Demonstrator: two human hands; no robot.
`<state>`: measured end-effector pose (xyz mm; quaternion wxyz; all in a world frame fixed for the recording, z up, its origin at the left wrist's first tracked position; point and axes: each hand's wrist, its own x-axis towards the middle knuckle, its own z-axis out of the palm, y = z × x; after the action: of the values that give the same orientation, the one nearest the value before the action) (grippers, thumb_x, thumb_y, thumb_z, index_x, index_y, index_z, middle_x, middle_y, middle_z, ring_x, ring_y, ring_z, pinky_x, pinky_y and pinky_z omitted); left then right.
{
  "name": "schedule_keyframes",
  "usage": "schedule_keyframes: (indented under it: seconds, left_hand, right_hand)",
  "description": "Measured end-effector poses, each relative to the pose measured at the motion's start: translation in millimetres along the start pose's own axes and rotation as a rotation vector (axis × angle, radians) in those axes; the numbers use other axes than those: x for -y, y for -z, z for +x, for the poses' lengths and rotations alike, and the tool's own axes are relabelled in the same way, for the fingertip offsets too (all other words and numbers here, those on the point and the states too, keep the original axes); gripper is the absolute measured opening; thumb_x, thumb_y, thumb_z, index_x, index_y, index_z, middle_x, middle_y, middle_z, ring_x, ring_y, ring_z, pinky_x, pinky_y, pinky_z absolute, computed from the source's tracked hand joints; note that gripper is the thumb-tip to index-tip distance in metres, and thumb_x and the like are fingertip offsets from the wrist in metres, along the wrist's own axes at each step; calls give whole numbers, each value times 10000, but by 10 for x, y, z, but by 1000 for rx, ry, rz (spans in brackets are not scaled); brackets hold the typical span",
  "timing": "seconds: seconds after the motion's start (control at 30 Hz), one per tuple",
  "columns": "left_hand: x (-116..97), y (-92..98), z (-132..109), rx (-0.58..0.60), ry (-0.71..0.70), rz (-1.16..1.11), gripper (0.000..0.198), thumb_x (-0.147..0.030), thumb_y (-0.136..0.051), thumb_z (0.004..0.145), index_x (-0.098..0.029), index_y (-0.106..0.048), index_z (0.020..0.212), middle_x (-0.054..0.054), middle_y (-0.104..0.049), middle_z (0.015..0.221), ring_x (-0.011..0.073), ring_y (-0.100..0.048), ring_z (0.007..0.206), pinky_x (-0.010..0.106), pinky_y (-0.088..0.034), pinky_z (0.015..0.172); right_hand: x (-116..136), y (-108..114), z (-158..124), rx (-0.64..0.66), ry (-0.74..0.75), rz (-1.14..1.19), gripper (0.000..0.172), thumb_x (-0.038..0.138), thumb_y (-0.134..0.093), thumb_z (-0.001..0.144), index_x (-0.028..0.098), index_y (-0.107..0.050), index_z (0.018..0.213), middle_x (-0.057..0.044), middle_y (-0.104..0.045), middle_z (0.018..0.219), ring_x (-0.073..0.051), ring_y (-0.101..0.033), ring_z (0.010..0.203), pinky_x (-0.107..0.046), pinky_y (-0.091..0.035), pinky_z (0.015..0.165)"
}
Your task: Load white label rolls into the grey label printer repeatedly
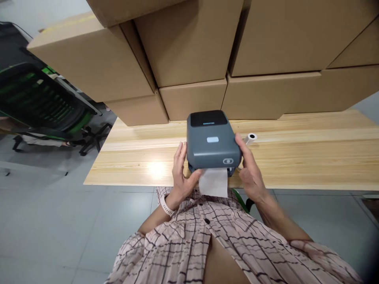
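A dark grey label printer (201, 148) sits on the wooden table near its front edge, its lid down. From its front slot a strip of blank white paper (213, 184) hangs toward me. My left hand (182, 171) grips the printer's left side, thumb at the front edge beside the paper. On the opposite side my right hand (251, 173) holds the printer, with the thumb along the lid's side; its other fingers are partly hidden. Just beyond that hand is a small white roll (251, 137) with a dark core hole, partly covered by my hand.
Stacked cardboard boxes (189, 98) line the back of the wooden table (133, 157) and rise close above the printer. To the left stands a black mesh office chair (44, 102) on the grey floor, with part of another person there.
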<state>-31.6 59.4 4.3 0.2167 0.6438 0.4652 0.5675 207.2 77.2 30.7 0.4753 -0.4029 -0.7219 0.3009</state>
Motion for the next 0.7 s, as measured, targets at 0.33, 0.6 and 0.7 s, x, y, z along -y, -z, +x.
schedule_keyframes:
  seconds: [0.33,0.6,0.7]
  left_hand:
    - [531,-52,1039,-13,164,-251,878,-794,-626,961,-252,-483,1636,171,-530,1703,372,-461,1631,574,-353,1358]
    - [768,-56,948,332,400,-366,1144,-511,-873,777,-288,-311,1748,150,-425,1784,400,-470,1608,576,-488,1258]
    - [757,-58,938,325,386,-368,1114,-478,-839,798,-295,-296,1753,145,-414,1791,398,-463,1613,572,-491,1253]
  right_hand:
    - [341,266,1673,-99,155,-391,739,736,-77,1093,406,-210,1741,23,-439,1781,-308,-441,1603,-591,-292,1366]
    - [233,170,2447,-108,35,-411,739,687,-171,1163,165,-213,1684,-129,-385,1778,-252,-391,1630,-481,-273,1358]
    - [275,163,2286,-246,171,-429,691,604,-410,1161,164,-260,1673,-154,-282,1826,-272,-252,1701,-515,-250,1386]
